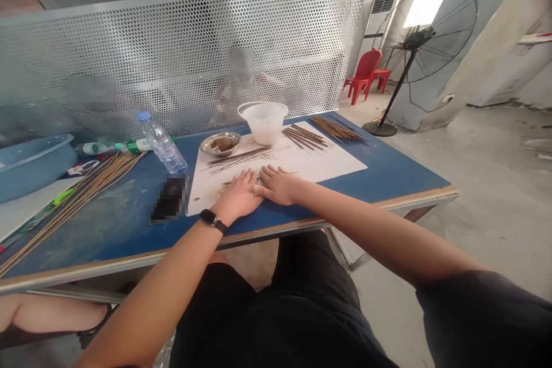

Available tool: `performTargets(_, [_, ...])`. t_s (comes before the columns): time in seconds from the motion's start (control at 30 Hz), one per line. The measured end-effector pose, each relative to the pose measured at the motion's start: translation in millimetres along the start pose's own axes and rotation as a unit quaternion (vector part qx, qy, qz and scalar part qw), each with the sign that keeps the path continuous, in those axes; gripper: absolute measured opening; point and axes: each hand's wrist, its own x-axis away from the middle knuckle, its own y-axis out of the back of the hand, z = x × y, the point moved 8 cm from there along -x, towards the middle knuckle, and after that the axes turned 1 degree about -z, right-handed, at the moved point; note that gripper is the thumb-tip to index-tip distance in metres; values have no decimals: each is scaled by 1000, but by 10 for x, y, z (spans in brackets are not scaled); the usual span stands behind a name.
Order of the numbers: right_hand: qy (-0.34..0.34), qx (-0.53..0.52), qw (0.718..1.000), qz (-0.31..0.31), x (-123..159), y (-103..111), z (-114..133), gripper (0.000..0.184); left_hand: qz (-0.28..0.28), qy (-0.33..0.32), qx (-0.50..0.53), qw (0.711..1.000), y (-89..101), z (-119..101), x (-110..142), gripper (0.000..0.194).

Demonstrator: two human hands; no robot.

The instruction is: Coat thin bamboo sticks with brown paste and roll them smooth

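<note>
My left hand point(240, 196), with a dark band at the wrist, lies flat on the white board point(340, 162), fingers stretched forward. Beside it, my right hand point(279, 185) is also flat, its thumb touching the left hand. A thin dark line, perhaps a stick end, shows past the right fingers; what lies under both palms is hidden. Just beyond the hands are several thin dark sticks point(241, 156). Farther back stand a metal dish point(207, 146) holding a brown lump and a translucent white bucket point(266, 122). Thicker brown-coated sticks point(304, 138) lie right of the bucket.
A stick bundle point(336, 128) lies at the blue table's point(401, 169) back right. At left are a water bottle point(161, 141), a blurred dark object point(169, 198), long thin sticks point(92, 187) and a blue basin point(38, 158). A perforated metal screen point(172, 52) borders the back; people sit behind it.
</note>
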Motion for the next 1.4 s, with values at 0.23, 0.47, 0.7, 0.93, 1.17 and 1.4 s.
performTargets(0.23, [31, 19, 999, -8, 250, -48, 63, 109, 5, 2, -33, 999, 3, -28, 292, 83])
performTargets(0.47, [27, 30, 999, -18, 583, -124, 224, 113, -26, 7, -59, 998, 22, -127, 660, 85])
performTargets(0.7, [-46, 28, 998, -24, 83, -30, 44, 105, 8, 75, -59, 995, 37, 134, 207, 83])
performTargets(0.93, [2, 36, 999, -26, 375, -82, 118, 109, -19, 66, -57, 996, 1, 68, 492, 85])
performTargets(1.17, [32, 22, 999, -33, 711, -135, 322, 118, -70, 23, -45, 996, 34, -152, 780, 85])
performTargets(1.4, [-22, 12, 999, -27, 176, -70, 156, 114, 2, 62, -31, 998, 66, 84, 391, 81])
